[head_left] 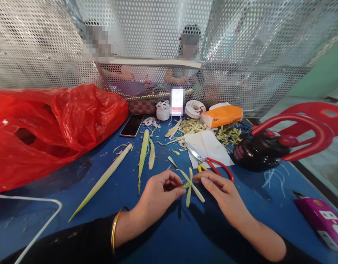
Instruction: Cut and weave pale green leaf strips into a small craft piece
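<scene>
My left hand (pixel 160 190), with a gold bangle at the wrist, pinches a small green woven leaf piece (pixel 189 184) between thumb and fingers. Pale leaf strips stick out of it on several sides. Close by on its right, my right hand (pixel 222 192) has its fingers loosely stretched, the tips near the strips, and I see nothing gripped in it. Scissors with red handles (pixel 221 168) lie just beyond the right hand, partly over a white paper (pixel 210 143). A yellow-handled tool (pixel 201 167) shows beside them. Long leaves (pixel 104 179) lie to the left.
A red plastic bag (pixel 59 135) fills the left side, near a phone (pixel 132 125). Behind are a ribbon spool (pixel 195 109), leaf scraps (pixel 193 124) and an orange packet (pixel 223 115). A black jug (pixel 259 152) and purple box (pixel 321 220) stand right. People sit behind a perforated screen (pixel 149 29).
</scene>
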### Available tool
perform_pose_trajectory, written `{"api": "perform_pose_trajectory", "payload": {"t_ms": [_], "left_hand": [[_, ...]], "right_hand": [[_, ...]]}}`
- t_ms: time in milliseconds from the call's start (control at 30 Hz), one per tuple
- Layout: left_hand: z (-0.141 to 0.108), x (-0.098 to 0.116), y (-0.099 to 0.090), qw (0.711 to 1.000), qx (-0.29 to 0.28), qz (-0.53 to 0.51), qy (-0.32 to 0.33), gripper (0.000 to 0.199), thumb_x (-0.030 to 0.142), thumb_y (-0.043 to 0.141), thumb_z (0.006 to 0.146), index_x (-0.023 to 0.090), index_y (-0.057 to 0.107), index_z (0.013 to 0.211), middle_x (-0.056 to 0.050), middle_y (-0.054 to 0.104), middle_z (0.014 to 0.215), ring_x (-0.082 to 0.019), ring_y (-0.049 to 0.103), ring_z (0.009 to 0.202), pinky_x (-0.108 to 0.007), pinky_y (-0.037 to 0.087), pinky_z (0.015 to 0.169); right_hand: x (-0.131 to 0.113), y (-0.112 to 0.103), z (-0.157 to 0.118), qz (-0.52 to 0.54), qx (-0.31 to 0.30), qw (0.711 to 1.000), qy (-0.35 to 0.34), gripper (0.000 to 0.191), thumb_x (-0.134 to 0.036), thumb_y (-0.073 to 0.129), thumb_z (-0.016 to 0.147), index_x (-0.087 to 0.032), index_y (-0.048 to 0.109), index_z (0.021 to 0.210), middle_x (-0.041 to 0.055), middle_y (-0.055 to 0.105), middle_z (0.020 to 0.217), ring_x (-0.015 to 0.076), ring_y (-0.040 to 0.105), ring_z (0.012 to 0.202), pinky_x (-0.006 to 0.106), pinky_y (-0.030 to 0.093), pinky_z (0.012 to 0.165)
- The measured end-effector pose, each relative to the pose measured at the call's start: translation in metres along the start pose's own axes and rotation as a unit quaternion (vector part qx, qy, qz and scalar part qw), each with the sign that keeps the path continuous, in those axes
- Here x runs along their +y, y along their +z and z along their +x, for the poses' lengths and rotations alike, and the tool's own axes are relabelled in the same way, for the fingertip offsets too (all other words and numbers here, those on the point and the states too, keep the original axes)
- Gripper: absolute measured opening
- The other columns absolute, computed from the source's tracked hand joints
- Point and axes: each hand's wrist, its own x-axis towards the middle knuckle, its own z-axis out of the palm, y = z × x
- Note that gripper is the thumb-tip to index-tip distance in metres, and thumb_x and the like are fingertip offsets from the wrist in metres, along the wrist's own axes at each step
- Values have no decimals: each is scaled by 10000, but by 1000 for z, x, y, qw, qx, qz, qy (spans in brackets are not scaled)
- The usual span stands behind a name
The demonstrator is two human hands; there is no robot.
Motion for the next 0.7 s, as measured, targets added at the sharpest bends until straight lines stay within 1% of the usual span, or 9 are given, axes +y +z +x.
{"api": "perform_pose_trajectory", "payload": {"t_ms": [100, 167, 233, 300, 367, 433, 467, 600, 700], "left_hand": [[-3, 2, 2, 998, -22, -46, -21, 143, 225, 721, 715, 167, 600, 766, 28, 631, 678, -108, 604, 645, -231, 472, 636], [-4, 5, 1, 995, -38, -89, -35, 155, 234, 728, 724, 163, 598, 768, 26, 646, 679, -102, 610, 648, -224, 465, 643], [-4, 6, 1, 987, -59, -138, -57, 180, 256, 736, 734, 159, 594, 785, 14, 675, 684, -102, 620, 646, -221, 459, 644], [-4, 7, 1, 977, -81, -183, -75, 217, 295, 745, 741, 157, 591, 809, -10, 708, 706, -106, 632, 647, -224, 458, 647], [-5, 7, 2, 968, -101, -216, -82, 256, 334, 754, 740, 154, 596, 830, -30, 727, 729, -107, 636, 647, -222, 456, 645], [-6, 7, 2, 961, -113, -237, -88, 286, 359, 764, 733, 146, 611, 847, -37, 731, 740, -102, 631, 647, -212, 449, 639], [-6, 7, 2, 959, -118, -241, -93, 292, 364, 765, 734, 141, 619, 852, -40, 730, 745, -100, 629, 652, -208, 448, 641], [-8, 7, 1, 955, -124, -244, -110, 268, 338, 752, 753, 128, 659, 890, -49, 733, 789, -110, 643, 720, -208, 457, 690], [-7, 5, 2, 956, -120, -246, -104, 255, 267, 801, 690, 140, 684, 879, -42, 736, 836, -125, 653, 783, -222, 468, 755]], "right_hand": [[0, 4, -4, 41, 3, 999, 21, 181, -334, 566, 898, -213, 699, 921, 45, 752, 877, 202, 723, 810, 288, 597, 730], [2, 6, -6, 39, 23, 999, 13, 202, -299, 580, 891, -228, 663, 1060, 59, 740, 981, 206, 721, 858, 316, 600, 764], [5, 6, -6, -6, 62, 998, -31, 310, -261, 613, 866, -245, 614, 1176, 83, 684, 1142, 228, 681, 1001, 372, 572, 861], [5, 6, -6, -63, 76, 991, -87, 311, -225, 637, 847, -258, 634, 1156, 86, 640, 1213, 245, 620, 1117, 409, 524, 945], [3, 5, -7, -92, 52, 986, -129, 239, -202, 634, 851, -258, 673, 1080, 74, 666, 1149, 239, 627, 1090, 395, 528, 930], [1, 6, -8, -106, 32, 982, -153, 183, -192, 632, 858, -253, 684, 1023, 52, 712, 1010, 220, 669, 969, 361, 554, 845], [0, 6, -10, -117, 36, 979, -165, 165, -190, 636, 858, -250, 681, 1005, 41, 723, 950, 215, 678, 917, 357, 551, 819], [-2, 9, -14, -181, 64, 959, -209, 138, -147, 633, 866, -239, 657, 965, 10, 732, 853, 187, 680, 779, 402, 476, 886], [-5, 12, -15, -207, 55, 950, -229, 169, -104, 626, 863, -228, 631, 977, -1, 727, 836, 162, 668, 718, 411, 444, 901]]}}
